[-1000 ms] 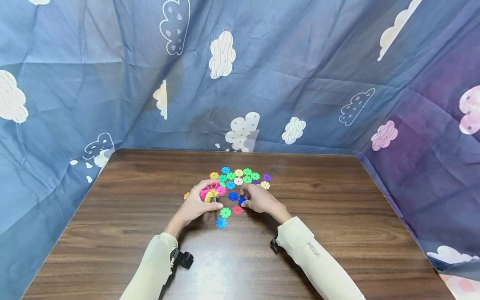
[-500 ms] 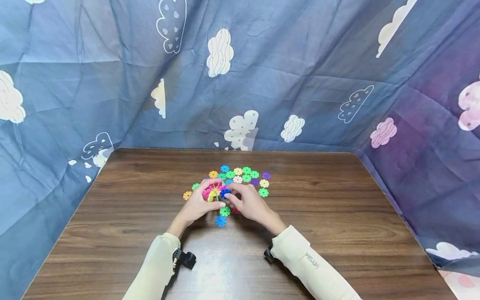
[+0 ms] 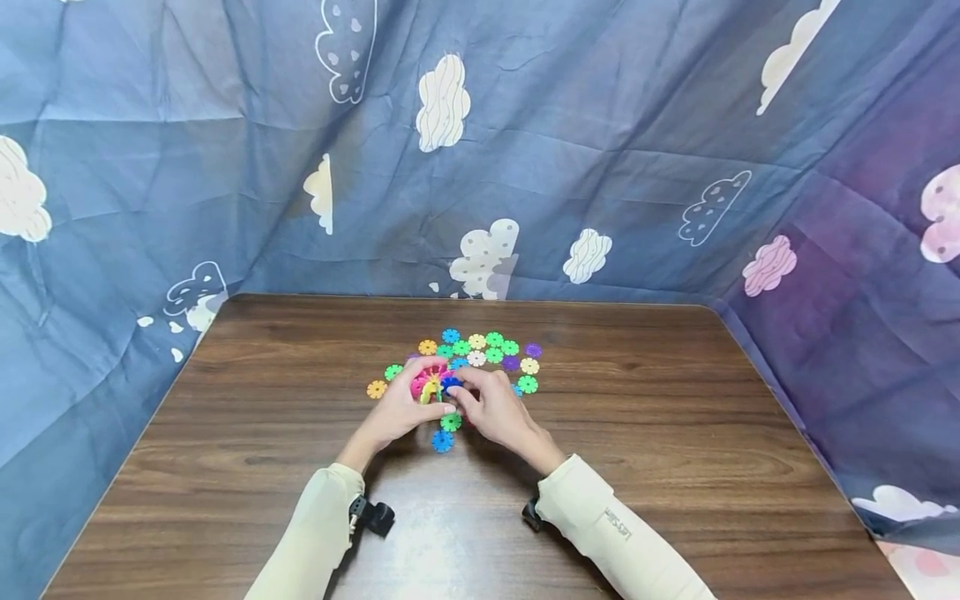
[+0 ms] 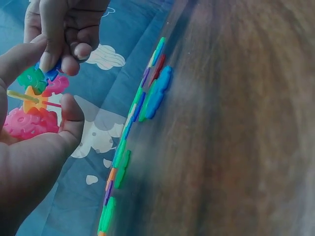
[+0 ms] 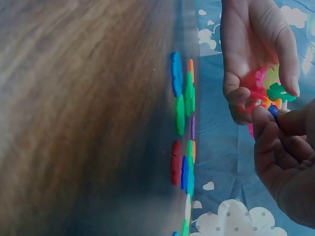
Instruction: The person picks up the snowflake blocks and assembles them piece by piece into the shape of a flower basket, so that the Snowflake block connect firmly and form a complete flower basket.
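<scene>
Raised over the table, the left hand holds a cluster of joined notched discs, pink, yellow, orange and green. The right hand pinches a dark blue disc against the cluster's right side. In the left wrist view, the blue disc sits by a green disc, above pink discs. The right wrist view has the blue disc between thumb and finger, beside the green disc. Whether it is slotted in cannot be told.
Loose discs lie flat on the brown table around the hands: a light blue one and a green one nearer the front, several green, white, yellow and purple behind, and an orange one at left. A patterned cloth hangs behind.
The right hand has moved left, bringing the dark blue disc from near the table to the cluster. The left hand still holds the cluster and has shifted slightly right.
</scene>
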Demonstrator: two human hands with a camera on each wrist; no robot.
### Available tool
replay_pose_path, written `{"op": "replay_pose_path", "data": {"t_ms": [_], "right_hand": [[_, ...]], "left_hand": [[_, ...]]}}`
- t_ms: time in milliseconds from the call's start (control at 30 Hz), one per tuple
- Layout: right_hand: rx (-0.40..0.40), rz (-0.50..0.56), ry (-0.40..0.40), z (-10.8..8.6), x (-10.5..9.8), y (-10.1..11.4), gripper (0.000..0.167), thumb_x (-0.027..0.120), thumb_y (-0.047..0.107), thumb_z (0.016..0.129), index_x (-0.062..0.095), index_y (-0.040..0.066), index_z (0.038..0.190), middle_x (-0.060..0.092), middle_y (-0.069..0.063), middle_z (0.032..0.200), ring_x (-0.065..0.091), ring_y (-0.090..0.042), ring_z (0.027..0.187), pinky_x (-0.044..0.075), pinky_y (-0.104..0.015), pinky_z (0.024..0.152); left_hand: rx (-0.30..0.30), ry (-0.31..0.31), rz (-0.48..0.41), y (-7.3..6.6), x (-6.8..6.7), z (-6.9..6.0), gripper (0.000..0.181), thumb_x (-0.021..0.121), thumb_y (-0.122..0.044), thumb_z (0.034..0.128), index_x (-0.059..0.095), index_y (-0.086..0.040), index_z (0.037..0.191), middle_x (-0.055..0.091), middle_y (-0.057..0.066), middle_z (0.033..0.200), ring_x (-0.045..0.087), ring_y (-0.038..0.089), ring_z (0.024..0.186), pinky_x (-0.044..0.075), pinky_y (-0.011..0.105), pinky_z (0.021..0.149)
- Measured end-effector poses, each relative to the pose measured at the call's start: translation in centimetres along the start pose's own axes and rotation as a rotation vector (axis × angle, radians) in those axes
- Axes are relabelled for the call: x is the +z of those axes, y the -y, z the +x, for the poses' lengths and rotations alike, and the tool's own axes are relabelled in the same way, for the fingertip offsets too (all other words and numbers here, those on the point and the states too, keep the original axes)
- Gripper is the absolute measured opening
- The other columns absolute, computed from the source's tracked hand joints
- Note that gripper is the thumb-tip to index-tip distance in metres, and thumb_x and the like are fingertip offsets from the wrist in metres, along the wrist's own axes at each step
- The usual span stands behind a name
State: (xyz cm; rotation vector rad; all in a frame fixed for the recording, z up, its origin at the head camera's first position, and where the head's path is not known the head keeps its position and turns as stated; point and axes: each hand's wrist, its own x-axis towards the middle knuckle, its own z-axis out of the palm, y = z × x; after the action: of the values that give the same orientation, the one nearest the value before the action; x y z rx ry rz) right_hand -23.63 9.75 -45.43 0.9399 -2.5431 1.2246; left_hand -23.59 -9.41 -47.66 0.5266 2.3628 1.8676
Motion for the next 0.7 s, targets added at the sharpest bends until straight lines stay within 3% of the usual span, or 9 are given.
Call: {"op": "replay_pose_path", "data": {"t_ms": [167,333,533,700], "right_hand": [[-0.006,-0.016,-0.043,0.03,0.50,-0.14,0.013,0.064,0.007,0.096,0.066,0.007,0.083,0.052,0.004,0.058,0.035,0.001,0.046,0.030,-0.016,0.043],[0.023,0.010,-0.062,-0.24,0.86,-0.46,0.008,0.064,0.009,0.097,0.071,0.005,0.094,0.061,0.001,0.064,0.041,-0.001,0.048,0.036,-0.017,0.045],[0.080,0.049,-0.050,-0.40,0.79,-0.62,0.008,0.064,0.010,0.098,0.070,0.006,0.096,0.067,-0.002,0.067,0.051,-0.001,0.053,0.046,-0.018,0.052],[0.106,0.050,-0.005,-0.19,0.08,-0.42,0.007,0.065,0.010,0.097,0.069,0.005,0.098,0.071,-0.003,0.073,0.059,-0.004,0.061,0.050,-0.020,0.058]], "left_hand": [[0.011,0.008,0.019,0.11,0.18,0.23,0.069,0.083,-0.016,0.0815,0.050,-0.007,0.141,0.050,0.014,0.138,0.051,0.029,0.122,0.044,0.044,0.105],[0.009,0.019,-0.007,0.24,0.28,0.22,0.075,0.084,-0.016,0.0811,0.044,-0.009,0.145,0.046,0.015,0.138,0.052,0.028,0.120,0.047,0.041,0.103],[-0.003,0.028,-0.052,0.08,0.10,0.16,0.082,0.081,-0.016,0.0834,0.034,-0.022,0.150,0.041,0.016,0.146,0.046,0.032,0.132,0.044,0.052,0.109],[0.035,0.017,-0.037,-0.62,-0.27,0.54,0.083,0.082,-0.013,0.0821,0.035,-0.018,0.150,0.043,0.018,0.146,0.045,0.035,0.134,0.040,0.056,0.111]]}}
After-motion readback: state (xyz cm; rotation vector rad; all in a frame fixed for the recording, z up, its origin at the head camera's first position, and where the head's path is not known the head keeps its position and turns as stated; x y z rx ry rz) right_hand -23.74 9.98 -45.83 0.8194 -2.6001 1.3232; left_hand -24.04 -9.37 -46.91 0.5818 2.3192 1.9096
